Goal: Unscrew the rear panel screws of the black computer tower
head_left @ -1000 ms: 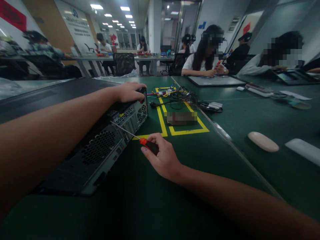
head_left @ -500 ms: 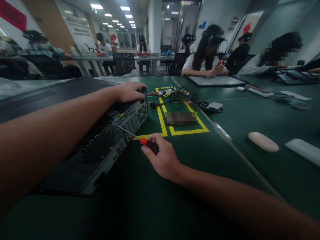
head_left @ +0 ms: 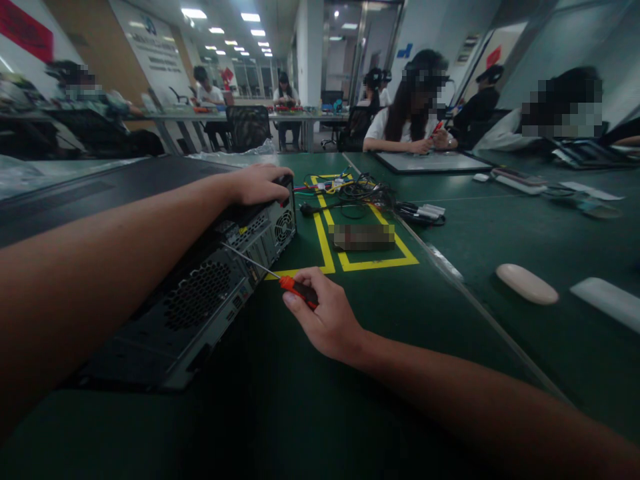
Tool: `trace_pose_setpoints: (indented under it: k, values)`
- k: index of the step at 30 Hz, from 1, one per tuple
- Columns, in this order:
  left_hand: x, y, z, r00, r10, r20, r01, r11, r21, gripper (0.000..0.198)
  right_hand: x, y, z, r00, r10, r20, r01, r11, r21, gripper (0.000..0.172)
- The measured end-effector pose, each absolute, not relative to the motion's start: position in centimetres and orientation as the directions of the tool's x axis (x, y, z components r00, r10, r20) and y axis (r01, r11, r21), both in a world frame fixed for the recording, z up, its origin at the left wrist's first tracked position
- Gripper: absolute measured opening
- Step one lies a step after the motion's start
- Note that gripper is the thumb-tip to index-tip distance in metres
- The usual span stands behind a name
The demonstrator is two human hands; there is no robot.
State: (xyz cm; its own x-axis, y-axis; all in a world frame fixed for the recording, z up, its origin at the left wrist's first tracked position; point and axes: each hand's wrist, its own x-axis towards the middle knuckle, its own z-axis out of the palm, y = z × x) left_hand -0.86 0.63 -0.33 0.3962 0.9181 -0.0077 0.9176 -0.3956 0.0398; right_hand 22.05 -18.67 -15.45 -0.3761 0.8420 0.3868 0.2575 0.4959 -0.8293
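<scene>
A black desktop computer case [head_left: 200, 313] lies on its side at the left, its metal back panel with vents and ports facing right. My left hand [head_left: 260, 184] rests on top of the case at its far corner, fingers stretched out and lying over the edge. In my right hand [head_left: 330, 313] is a screwdriver [head_left: 287, 283] with a red and black handle, pinched between thumb and fingers. Its thin shaft points up and left, and the tip meets the upper edge of the back panel. Any screw at the tip is too small to make out.
Beyond the case lies a tangle of cables [head_left: 367, 190] with a black plug. Yellow tape [head_left: 327, 247] marks the green table [head_left: 400, 300], with a blurred-out object [head_left: 363, 237] inside it. A pinkish oval case [head_left: 527, 283] and a white object [head_left: 607, 300] sit right. Several people work behind.
The screwdriver handle has turned slightly in my right hand, showing more red. Its tip stays at the same spot. My left hand and the computer case have not moved.
</scene>
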Motion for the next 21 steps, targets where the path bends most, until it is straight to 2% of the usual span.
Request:
trace_pose_setpoints:
  k: [5,15,21]
  values:
    - [-0.68,0.52,-0.34,0.376,0.926,-0.014,0.927,-0.376,0.003,0.105,22.00,-18.69,-15.37,-0.373,0.841,0.392,0.247,0.497,-0.832,0.017]
    - [-0.65,0.42,-0.24,0.373,0.928,-0.017,0.928,-0.373,0.016,0.102,22.03,-18.52,-15.49,-0.377,0.834,0.402,0.240,0.508,-0.827,0.019]
    - [-0.67,0.53,-0.24,0.369,0.929,-0.009,0.929,-0.368,0.032,0.102,22.02,-18.57,-15.82,-0.377,0.843,0.383,0.227,0.485,-0.845,0.028]
